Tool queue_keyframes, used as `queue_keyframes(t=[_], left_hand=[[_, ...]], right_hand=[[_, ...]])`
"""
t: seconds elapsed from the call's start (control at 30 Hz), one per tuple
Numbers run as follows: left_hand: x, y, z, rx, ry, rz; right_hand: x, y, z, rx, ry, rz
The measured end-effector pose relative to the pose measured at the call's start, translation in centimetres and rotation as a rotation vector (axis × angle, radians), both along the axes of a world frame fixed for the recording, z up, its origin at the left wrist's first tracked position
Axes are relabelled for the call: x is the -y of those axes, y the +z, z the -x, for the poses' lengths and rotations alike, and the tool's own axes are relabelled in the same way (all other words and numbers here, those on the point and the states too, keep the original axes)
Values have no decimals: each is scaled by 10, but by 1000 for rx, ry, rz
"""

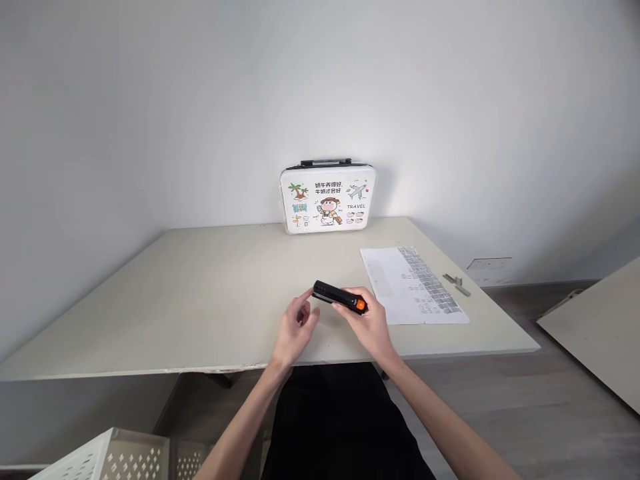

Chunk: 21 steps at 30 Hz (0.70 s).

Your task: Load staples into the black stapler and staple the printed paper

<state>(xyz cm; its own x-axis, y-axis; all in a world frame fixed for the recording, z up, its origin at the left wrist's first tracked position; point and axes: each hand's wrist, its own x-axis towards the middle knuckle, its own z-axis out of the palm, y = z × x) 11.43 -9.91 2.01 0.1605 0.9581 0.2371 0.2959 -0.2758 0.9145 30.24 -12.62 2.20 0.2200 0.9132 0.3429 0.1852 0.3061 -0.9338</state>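
Observation:
My right hand point(369, 323) holds a black stapler point(338, 296) with an orange end just above the table point(200, 300), fingers wrapped round its right part. My left hand point(296, 329) hovers close to the stapler's left end, fingers loosely curled with nothing in them and not touching it. A white printed sheet of paper point(411, 285) lies flat to the right of my hands.
A white case with cartoon pictures and a black handle point(327, 198) stands against the wall at the table's back. Strips of staples point(457, 283) lie near the right edge. A white perforated basket point(115, 457) sits on the floor at lower left. Another tabletop point(595, 327) is at right.

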Motion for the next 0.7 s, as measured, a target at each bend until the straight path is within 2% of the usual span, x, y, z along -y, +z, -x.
queue_keyframes(t=[0.1, 0.27, 0.33, 0.5, 0.6, 0.7], left_hand=[[-20, 1, 19, -194, 7, -124], [-48, -2, 41, -457, -221, -198], [-53, -7, 42, -507, -241, -220], [-71, -12, 52, -649, -90, -201], [-99, -7, 73, -679, 25, -161], [-136, 2, 101, -702, 163, -105]], right_hand=[[-9, -3, -1, 12, 109, 88], [-17, -10, 2, 109, 227, 115], [-19, -12, 5, 150, 228, 114], [-20, -21, -2, 179, 159, 97], [-14, -26, -18, 197, 108, 76], [-6, -32, -34, 208, 80, 69]])
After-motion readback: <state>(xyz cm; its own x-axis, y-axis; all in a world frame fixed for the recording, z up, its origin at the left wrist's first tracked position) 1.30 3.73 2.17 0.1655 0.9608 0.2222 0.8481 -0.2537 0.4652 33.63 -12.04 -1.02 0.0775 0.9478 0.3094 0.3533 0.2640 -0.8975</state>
